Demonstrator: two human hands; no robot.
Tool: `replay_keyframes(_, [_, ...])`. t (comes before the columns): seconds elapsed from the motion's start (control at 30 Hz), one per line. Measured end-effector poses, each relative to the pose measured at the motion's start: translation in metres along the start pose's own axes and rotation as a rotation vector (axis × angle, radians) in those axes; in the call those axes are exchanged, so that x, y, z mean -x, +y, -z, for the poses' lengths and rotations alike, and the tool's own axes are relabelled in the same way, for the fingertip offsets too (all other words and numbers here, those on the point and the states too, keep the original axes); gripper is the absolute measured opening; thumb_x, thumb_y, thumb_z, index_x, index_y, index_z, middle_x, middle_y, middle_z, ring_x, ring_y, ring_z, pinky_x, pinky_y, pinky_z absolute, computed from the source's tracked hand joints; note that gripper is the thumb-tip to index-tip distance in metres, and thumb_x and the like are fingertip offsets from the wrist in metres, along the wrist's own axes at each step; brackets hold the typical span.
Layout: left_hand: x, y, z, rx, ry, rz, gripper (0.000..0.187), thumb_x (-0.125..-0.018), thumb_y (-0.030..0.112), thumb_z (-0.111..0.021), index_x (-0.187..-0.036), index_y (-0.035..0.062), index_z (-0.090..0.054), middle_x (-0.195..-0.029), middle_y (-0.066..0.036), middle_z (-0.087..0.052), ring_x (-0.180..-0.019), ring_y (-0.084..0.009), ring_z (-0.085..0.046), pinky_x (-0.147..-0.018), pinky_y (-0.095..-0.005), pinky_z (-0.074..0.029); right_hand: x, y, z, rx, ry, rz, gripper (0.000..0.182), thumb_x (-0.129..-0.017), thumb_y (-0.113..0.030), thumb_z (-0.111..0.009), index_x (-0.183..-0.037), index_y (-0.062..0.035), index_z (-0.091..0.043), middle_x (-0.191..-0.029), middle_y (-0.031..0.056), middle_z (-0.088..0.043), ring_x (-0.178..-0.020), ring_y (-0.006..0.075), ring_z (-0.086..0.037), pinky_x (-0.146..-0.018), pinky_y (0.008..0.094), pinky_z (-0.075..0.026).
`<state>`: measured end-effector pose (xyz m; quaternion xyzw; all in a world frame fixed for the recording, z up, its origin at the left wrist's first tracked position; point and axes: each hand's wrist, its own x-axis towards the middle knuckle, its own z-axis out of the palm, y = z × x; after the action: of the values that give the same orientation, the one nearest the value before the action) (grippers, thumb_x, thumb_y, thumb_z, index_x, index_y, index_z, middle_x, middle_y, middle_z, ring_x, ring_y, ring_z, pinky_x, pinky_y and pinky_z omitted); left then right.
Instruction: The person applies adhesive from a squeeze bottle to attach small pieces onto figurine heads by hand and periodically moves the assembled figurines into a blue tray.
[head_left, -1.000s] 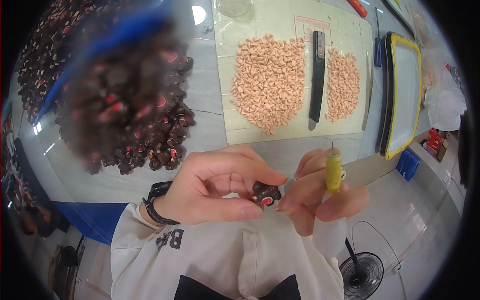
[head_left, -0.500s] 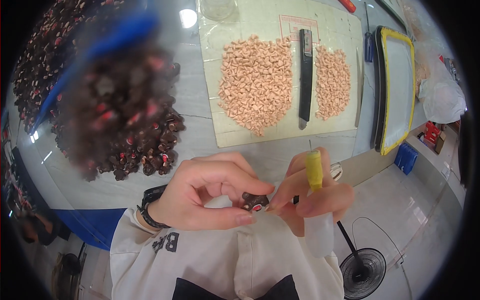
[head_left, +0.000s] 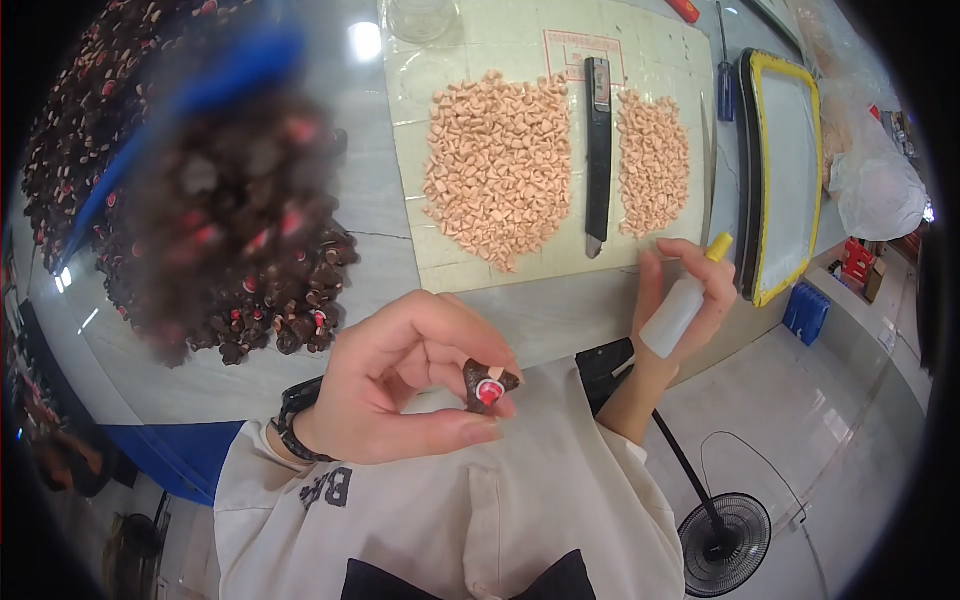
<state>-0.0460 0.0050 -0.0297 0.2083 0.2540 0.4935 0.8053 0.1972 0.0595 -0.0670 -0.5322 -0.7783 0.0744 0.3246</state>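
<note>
My left hand (head_left: 400,385), a dark band on its wrist, pinches a small dark brown figurine piece (head_left: 476,378) between thumb and fingers in front of my chest. A red oval with a white rim and a small peach part show on that piece. In my right hand (head_left: 700,290) is a translucent squeeze bottle (head_left: 672,318) with a yellow tip (head_left: 719,246), lying tilted across the curled fingers. The right thumb and index fingertips are just below the smaller pile of peach-coloured parts (head_left: 654,165), slightly apart from each other.
A larger peach pile (head_left: 497,170) and a black box cutter (head_left: 598,155) lie on the cream mat (head_left: 560,272). Heaps of dark brown pieces (head_left: 295,325) fill the left, with a blurred blue-edged thing close above. At right are a screwdriver (head_left: 725,90) and a yellow-edged frame (head_left: 815,180).
My right hand has moved away from the brown piece, up and right to the small peach pile, bottle still held and now tilted. My left hand has turned the piece slightly.
</note>
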Motion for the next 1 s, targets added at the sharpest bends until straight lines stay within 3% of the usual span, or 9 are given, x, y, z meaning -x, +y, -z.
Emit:
replay_keyframes(0.2, [-0.002,0.003,-0.002,-0.181,0.014,0.061,0.039,-0.067,-0.008,-0.066,-0.099,-0.0007,-0.045,-0.094,-0.016,-0.052,-0.083,-0.0225,-0.061,-0.069,-0.0289,-0.053,0.000,0.001,-0.008,-0.003,0.025,0.065,0.039,-0.069,0.011,-0.063,-0.097,-0.0056,-0.040,-0.080,0.0106,-0.060,-0.069,0.0197,-0.052,-0.066,0.0297,-0.040])
replay_keyframes(0.27, [-0.001,-0.001,-0.004,-0.186,0.023,0.093,0.045,-0.068,-0.008,-0.066,-0.108,-0.0026,-0.046,-0.095,-0.015,-0.054,-0.083,-0.0199,-0.060,-0.069,-0.0269,-0.051,0.002,-0.012,-0.001,-0.097,0.122,0.049,0.038,-0.070,0.012,-0.061,-0.095,-0.0065,-0.039,-0.077,0.0102,-0.059,-0.068,0.0206,-0.052,-0.064,0.0305,-0.040])
replay_keyframes(0.37, [-0.007,0.005,-0.006,-0.368,-0.108,0.220,0.056,-0.068,-0.007,-0.067,-0.118,-0.0040,-0.044,-0.095,-0.014,-0.057,-0.081,-0.0165,-0.059,-0.067,-0.0239,-0.049,0.007,-0.050,0.014,-0.498,0.136,0.002,0.046,-0.063,0.012,-0.063,-0.092,-0.0128,-0.036,-0.072,0.0061,-0.062,-0.058,0.0169,-0.046,-0.056,0.0276,-0.036])
replay_keyframes(0.43, [-0.007,0.001,-0.007,-0.421,-0.156,0.179,0.061,-0.067,-0.006,-0.069,-0.122,-0.0044,-0.042,-0.097,-0.013,-0.060,-0.076,-0.0138,-0.059,-0.064,-0.0222,-0.048,-0.005,-0.062,0.011,-0.683,0.084,0.132,0.050,-0.059,0.011,-0.065,-0.091,-0.0157,-0.037,-0.072,0.0045,-0.062,-0.058,0.0156,-0.046,-0.054,0.0268,-0.034])
replay_keyframes(0.47, [-0.007,0.001,-0.007,-0.445,-0.189,0.165,0.060,-0.067,-0.005,-0.069,-0.122,-0.0010,-0.044,-0.092,-0.011,-0.059,-0.072,-0.0119,-0.058,-0.061,-0.0222,-0.048,-0.005,-0.068,0.008,-0.731,0.031,0.078,0.049,-0.056,0.010,-0.067,-0.087,-0.0162,-0.039,-0.073,0.0037,-0.063,-0.061,0.0167,-0.048,-0.056,0.0274,-0.035])
replay_keyframes(0.57, [-0.006,0.002,-0.007,-0.471,-0.187,0.154,0.060,-0.067,-0.004,-0.069,-0.122,0.0021,-0.046,-0.087,-0.009,-0.058,-0.064,-0.0103,-0.057,-0.057,-0.0226,-0.048,-0.009,-0.074,0.007,-0.746,-0.124,-0.074,0.043,-0.055,0.008,-0.070,-0.081,-0.0149,-0.043,-0.075,0.0039,-0.064,-0.063,0.0176,-0.051,-0.057,0.0289,-0.036])
replay_keyframes(0.77, [-0.003,-0.002,-0.004,-0.500,-0.161,0.071,0.063,-0.067,-0.003,-0.069,-0.124,0.0009,-0.043,-0.086,-0.010,-0.058,-0.060,-0.0114,-0.057,-0.054,-0.0224,-0.047,-0.011,-0.076,0.005,-0.766,-0.205,-0.137,0.034,-0.054,0.006,-0.071,-0.073,-0.0120,-0.049,-0.076,0.0049,-0.064,-0.066,0.0199,-0.053,-0.061,0.0300,-0.038])
replay_keyframes(0.93, [-0.003,0.001,-0.003,-0.548,-0.177,0.060,0.068,-0.066,-0.003,-0.070,-0.126,0.0008,-0.039,-0.086,-0.010,-0.058,-0.061,-0.0119,-0.057,-0.054,-0.0227,-0.048,-0.009,-0.071,0.001,-0.632,-0.184,-0.025,0.031,-0.053,0.000,-0.072,-0.071,-0.0098,-0.049,-0.074,0.0062,-0.064,-0.065,0.0194,-0.054,-0.059,0.0291,-0.039])
replay_keyframes(1.0, [-0.004,0.006,-0.006,-0.539,-0.154,0.137,0.060,-0.066,-0.004,-0.070,-0.121,-0.0004,-0.045,-0.087,-0.010,-0.058,-0.064,-0.0130,-0.058,-0.056,-0.0238,-0.049,-0.008,-0.071,0.000,-0.647,-0.149,-0.001,0.031,-0.052,-0.001,-0.073,-0.069,-0.0093,-0.048,-0.074,0.0071,-0.064,-0.064,0.0188,-0.054,-0.058,0.0289,-0.039])
